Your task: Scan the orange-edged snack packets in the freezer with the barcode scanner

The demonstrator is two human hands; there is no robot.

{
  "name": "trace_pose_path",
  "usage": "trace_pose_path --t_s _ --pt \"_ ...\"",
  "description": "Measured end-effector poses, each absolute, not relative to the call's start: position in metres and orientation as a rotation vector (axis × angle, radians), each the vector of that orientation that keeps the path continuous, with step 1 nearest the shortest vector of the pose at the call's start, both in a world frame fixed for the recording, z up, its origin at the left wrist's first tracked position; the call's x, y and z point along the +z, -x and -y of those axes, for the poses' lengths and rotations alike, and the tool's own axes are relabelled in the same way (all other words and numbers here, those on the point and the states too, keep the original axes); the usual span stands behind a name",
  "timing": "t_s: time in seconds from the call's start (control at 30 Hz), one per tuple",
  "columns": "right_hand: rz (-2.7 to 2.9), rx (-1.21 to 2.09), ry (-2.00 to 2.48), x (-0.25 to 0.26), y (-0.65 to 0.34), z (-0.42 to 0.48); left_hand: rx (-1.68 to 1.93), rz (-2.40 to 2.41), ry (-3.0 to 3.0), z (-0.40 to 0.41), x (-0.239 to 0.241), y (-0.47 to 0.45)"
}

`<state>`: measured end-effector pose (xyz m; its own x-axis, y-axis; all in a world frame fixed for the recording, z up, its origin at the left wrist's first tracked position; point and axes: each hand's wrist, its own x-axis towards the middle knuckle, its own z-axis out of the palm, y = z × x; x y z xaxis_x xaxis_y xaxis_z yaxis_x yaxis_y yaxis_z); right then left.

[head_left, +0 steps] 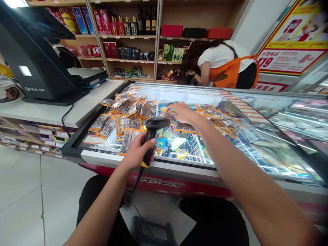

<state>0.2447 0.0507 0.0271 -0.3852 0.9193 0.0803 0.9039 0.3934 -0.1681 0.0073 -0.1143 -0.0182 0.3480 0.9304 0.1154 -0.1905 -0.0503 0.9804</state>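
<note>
In my left hand (138, 152) is a black handheld barcode scanner (148, 140) with a yellow lower end; the fingers wrap round its handle and its head tilts up. My right hand (180, 113) reaches over small packets with orange edges, fingers stretched to the left and slightly bent; no firm hold shows. Just under those fingers lies a packet (171, 117). A large heap of similar packets (130, 112) covers the left of the freezer's glass top, and a second pile (217, 118) spreads to the right of my right hand.
A chest freezer (179, 164) with bagged goods under its glass stands before my knees. Left is a counter (84, 111) with a dark checkout machine (46, 65). Behind, a person in an orange apron (228, 73) bends near stocked shelves (130, 36). A grey stool (151, 232) is below.
</note>
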Motion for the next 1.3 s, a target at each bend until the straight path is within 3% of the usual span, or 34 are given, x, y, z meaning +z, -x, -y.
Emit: trace_pose_path --t_s 0.23,0.37,0.8,1.07,1.2,1.3 --pt "2.449 0.39 1.589 0.015 -0.249 -0.035 1.073 -0.783 -1.297 0.113 -0.021 -0.006" --pt "2.517 0.399 1.431 0.014 -0.251 -0.034 1.069 -0.833 -1.301 0.115 -0.018 -0.007" --pt "2.484 0.458 1.499 0.017 -0.247 -0.031 0.943 -0.896 -1.306 0.117 -0.014 -0.01" --pt "2.282 -0.049 1.768 0.027 -0.248 -0.018 1.102 -0.881 -1.289 0.117 -0.02 -0.008" --pt "2.482 0.115 1.487 0.025 -0.23 -0.007 1.181 -0.876 -1.243 0.116 -0.022 -0.007" --pt "2.563 0.154 1.538 0.023 -0.221 -0.006 1.227 -0.829 -1.213 0.116 -0.025 -0.005"
